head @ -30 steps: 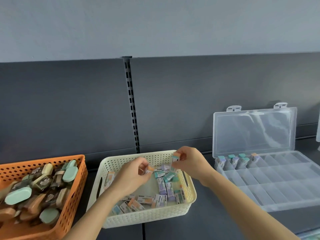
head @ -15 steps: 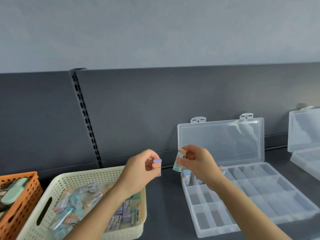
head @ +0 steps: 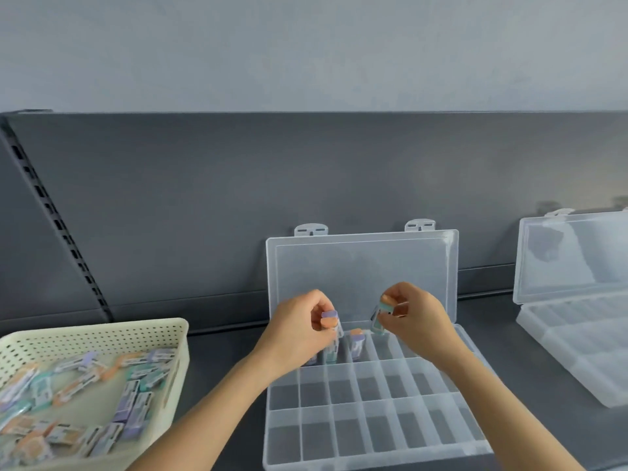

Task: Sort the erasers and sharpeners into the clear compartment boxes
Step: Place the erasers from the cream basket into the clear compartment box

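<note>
Cream basket [head: 95, 329], near left, holds loose erasers [head: 129, 402]. Beyond, over the clear box's [head: 373, 433] back row, the left hand [head: 299, 331] pinches two stacked erasers [head: 329, 319], purple and orange; the right hand [head: 418, 321] pinches a teal eraser [head: 380, 316]. Other erasers [head: 356, 345] stand upright in compartments beneath them.

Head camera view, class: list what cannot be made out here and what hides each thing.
1. How many erasers the left hand grips: its fingers cover them.
2. Back-left compartments of the near box: hidden behind that hand.
3. Labels in the basket: blurred, too small.
4. The second box: cut off by the right edge.
</note>
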Demonstrator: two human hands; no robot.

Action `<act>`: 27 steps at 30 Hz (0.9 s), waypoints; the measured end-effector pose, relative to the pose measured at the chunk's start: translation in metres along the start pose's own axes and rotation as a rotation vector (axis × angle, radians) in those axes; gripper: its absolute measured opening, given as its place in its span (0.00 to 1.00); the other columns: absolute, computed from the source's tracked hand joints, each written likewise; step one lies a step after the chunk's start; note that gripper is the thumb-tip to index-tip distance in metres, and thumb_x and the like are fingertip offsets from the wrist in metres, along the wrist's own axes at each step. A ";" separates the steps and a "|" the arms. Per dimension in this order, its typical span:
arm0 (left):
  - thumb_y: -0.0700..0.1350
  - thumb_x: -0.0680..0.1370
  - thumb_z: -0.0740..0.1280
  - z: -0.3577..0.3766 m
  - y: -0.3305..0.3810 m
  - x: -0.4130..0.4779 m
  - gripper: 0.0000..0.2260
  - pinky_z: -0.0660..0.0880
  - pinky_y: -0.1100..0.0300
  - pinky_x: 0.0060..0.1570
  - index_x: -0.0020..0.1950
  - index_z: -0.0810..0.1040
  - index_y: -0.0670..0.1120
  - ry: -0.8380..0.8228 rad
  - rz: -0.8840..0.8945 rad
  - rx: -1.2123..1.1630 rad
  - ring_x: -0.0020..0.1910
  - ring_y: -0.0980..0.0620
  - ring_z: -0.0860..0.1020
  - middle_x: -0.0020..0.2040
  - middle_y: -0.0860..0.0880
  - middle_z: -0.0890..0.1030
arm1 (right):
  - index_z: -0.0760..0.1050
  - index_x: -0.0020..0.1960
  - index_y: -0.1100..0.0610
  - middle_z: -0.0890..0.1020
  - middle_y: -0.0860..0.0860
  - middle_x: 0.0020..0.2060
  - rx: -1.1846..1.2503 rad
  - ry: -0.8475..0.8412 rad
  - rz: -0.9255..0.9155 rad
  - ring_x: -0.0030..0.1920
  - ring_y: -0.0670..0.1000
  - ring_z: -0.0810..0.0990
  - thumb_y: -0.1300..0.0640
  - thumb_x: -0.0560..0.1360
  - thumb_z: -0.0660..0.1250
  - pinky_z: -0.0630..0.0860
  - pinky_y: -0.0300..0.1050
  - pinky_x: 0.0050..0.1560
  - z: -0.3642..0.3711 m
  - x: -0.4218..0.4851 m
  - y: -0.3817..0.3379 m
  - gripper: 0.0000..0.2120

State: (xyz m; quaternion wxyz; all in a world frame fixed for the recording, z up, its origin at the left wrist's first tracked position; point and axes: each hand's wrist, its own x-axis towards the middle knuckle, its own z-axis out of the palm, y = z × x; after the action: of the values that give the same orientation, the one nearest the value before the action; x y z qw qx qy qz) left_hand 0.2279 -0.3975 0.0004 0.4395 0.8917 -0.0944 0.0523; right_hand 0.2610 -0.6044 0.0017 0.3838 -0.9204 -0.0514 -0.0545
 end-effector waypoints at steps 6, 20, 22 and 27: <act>0.39 0.72 0.68 0.046 0.021 0.022 0.05 0.76 0.58 0.42 0.42 0.75 0.48 -0.016 0.011 0.044 0.39 0.53 0.77 0.40 0.53 0.81 | 0.77 0.48 0.55 0.81 0.49 0.41 -0.192 -0.097 -0.098 0.41 0.49 0.79 0.62 0.71 0.70 0.79 0.41 0.43 -0.019 0.007 0.034 0.07; 0.37 0.71 0.69 0.095 0.021 0.034 0.07 0.74 0.58 0.44 0.46 0.76 0.46 -0.046 -0.015 0.134 0.45 0.51 0.77 0.41 0.54 0.80 | 0.78 0.51 0.56 0.81 0.49 0.43 -0.223 -0.169 -0.167 0.43 0.48 0.79 0.59 0.71 0.72 0.79 0.41 0.47 -0.025 0.016 0.070 0.09; 0.38 0.73 0.67 0.100 0.019 0.036 0.06 0.74 0.56 0.46 0.48 0.76 0.46 -0.076 -0.004 0.229 0.47 0.51 0.76 0.43 0.53 0.80 | 0.78 0.53 0.56 0.81 0.49 0.46 -0.252 -0.197 -0.168 0.45 0.48 0.79 0.59 0.72 0.71 0.78 0.39 0.48 -0.021 0.015 0.075 0.10; 0.41 0.75 0.67 0.105 0.015 0.040 0.05 0.73 0.54 0.50 0.50 0.77 0.46 -0.066 0.015 0.375 0.51 0.50 0.73 0.47 0.52 0.80 | 0.79 0.54 0.55 0.78 0.51 0.50 -0.282 -0.177 -0.146 0.45 0.52 0.79 0.58 0.73 0.71 0.78 0.41 0.47 -0.017 0.016 0.079 0.10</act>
State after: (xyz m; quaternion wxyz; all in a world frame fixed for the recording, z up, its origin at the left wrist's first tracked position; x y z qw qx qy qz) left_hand 0.2652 -0.4945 -0.0447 0.2621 0.9585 -0.1038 0.0430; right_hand 0.2866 -0.6706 -0.0395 0.2397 -0.9601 -0.1436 -0.0077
